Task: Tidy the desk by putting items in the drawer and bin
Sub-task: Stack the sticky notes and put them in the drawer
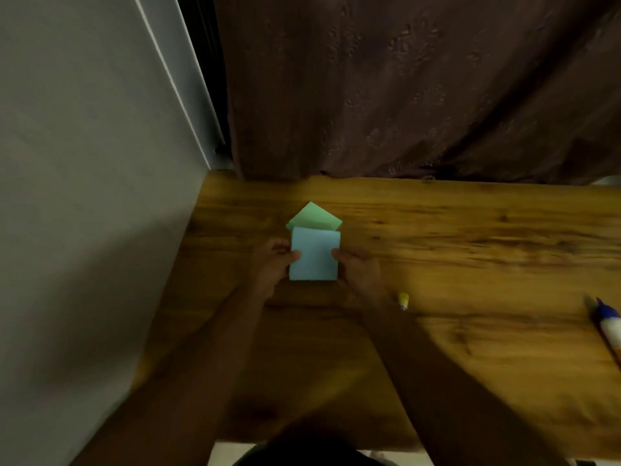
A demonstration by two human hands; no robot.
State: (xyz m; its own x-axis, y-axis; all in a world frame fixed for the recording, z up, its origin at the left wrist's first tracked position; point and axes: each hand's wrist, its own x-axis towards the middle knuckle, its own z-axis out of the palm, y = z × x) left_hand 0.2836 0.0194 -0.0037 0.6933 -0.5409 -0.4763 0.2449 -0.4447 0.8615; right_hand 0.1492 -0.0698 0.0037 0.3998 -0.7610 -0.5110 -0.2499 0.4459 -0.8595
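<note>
Beside hands (275, 260): glue stick (404, 301), bottle (609, 326).

The blue pad (314, 253) covers the near part of the green pad (315, 216). The right forearm hides part of the glue stick (403, 300), and the frame's right edge cuts off the bottle (609, 326).

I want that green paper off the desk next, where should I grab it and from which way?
Take the green paper by its far pointed corner, coming from the curtain side. It lies flat on the desk, turned cornerwise, and its near part is hidden under the blue paper that the left hand and right hand hold, so only that corner is free for a pinch.
</note>
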